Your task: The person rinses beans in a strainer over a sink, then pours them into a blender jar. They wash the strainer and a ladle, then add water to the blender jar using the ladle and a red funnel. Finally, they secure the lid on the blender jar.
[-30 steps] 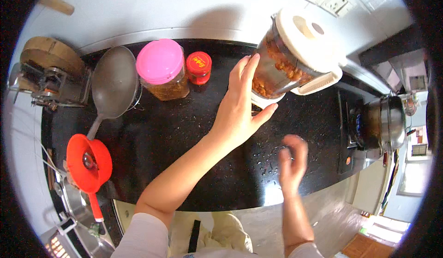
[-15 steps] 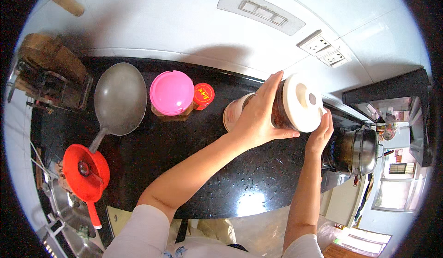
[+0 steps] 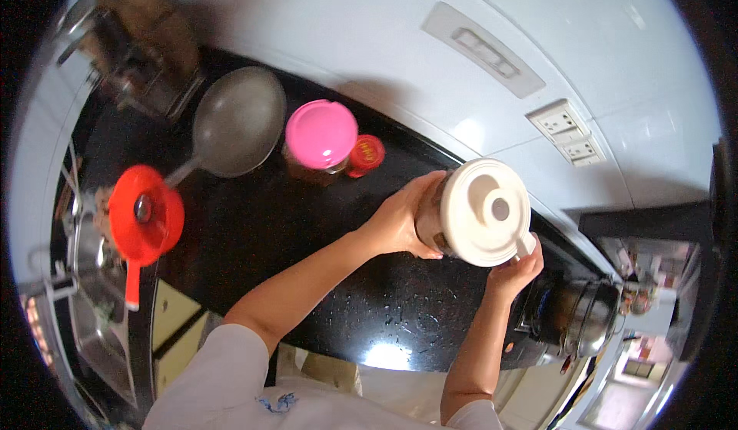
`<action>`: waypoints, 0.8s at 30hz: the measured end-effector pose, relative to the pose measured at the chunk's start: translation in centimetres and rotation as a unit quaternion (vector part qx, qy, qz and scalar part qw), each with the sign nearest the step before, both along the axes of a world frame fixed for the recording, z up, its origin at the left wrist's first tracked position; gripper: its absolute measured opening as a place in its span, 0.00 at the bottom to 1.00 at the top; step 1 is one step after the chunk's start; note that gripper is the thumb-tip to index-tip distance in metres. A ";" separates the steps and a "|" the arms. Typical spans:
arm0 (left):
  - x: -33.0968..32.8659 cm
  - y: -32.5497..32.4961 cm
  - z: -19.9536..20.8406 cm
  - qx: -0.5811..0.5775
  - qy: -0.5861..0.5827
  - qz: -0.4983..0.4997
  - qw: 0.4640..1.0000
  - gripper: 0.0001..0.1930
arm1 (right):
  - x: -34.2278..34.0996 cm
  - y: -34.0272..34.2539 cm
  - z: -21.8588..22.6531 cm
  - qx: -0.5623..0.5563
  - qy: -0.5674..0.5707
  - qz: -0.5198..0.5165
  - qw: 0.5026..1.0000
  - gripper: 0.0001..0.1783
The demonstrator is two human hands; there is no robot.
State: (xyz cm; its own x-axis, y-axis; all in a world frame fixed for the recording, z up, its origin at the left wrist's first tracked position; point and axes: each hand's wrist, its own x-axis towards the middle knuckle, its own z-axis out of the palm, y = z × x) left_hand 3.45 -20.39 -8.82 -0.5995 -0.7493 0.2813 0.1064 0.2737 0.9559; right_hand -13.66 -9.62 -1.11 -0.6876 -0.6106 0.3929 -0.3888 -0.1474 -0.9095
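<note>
Both my hands have hold of a storage jar above the counter, tilted so its cream lid [image 3: 469, 215] faces me. The lid has a raised middle with a grey round button and a small tab at its lower right edge. My left hand [image 3: 400, 218] wraps round the left side of the dark, see-through jar body [image 3: 431, 216]; the contents cannot be made out. At the tab, the fingers of my right hand [image 3: 516, 267] are closed on the lid's edge. A pink-lidded jar [image 3: 321, 135] and a small red-lidded jar [image 3: 367, 155] stand left of my hands.
A grey wok [image 3: 238, 122] and a red strainer-like pan [image 3: 146, 215] lie at the left, near the sink [image 3: 100, 315]. A metal pot [image 3: 588, 318] stands at the right. Water drops dot the black counter [image 3: 261, 230]. Wall sockets [image 3: 567, 134] are behind.
The view has turned, shifting the counter items. The jar's lid now faces me more squarely. My left hand has come lower round its body; my right has moved to the tab.
</note>
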 end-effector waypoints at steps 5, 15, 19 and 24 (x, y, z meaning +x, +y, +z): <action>6.6 5.2 2.2 0.099 0.049 0.062 0.992 0.63 | 5.6 1.7 4.3 0.082 0.004 0.159 0.984 0.40; 23.6 13.1 4.3 0.066 0.035 0.267 0.961 0.62 | 22.2 1.6 7.6 0.113 -0.022 0.321 0.940 0.35; 30.5 14.7 4.5 0.153 0.057 0.282 0.945 0.63 | 29.1 0.5 7.9 0.166 0.021 0.370 0.914 0.25; 35.7 14.4 1.0 0.208 0.097 0.245 0.942 0.66 | 36.9 -2.1 8.3 0.284 0.072 0.410 0.864 0.23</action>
